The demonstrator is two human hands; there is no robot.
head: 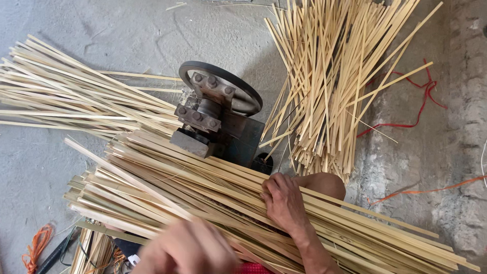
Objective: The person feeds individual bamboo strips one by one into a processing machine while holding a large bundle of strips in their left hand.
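A thick bundle of long pale bamboo strips (167, 177) lies slantwise across my lap, from the left edge to the lower right. On its middle rests my right hand (283, 203), fingers curled in among the strips. Blurred by motion, my left hand (188, 249) is at the bottom edge. Its fingers are closed around the near end of one lighter strip (122, 175) that lies above the bundle. My bare knee (327, 183) shows just behind the right hand.
A small dark metal machine (213, 124) with a belt wheel (243, 91) stands on the concrete floor behind the bundle. More strips lie fanned at the left (61, 96) and heaped at the upper right (329, 86). Red cord (421, 109) and orange cords (35, 246) trail on the floor.
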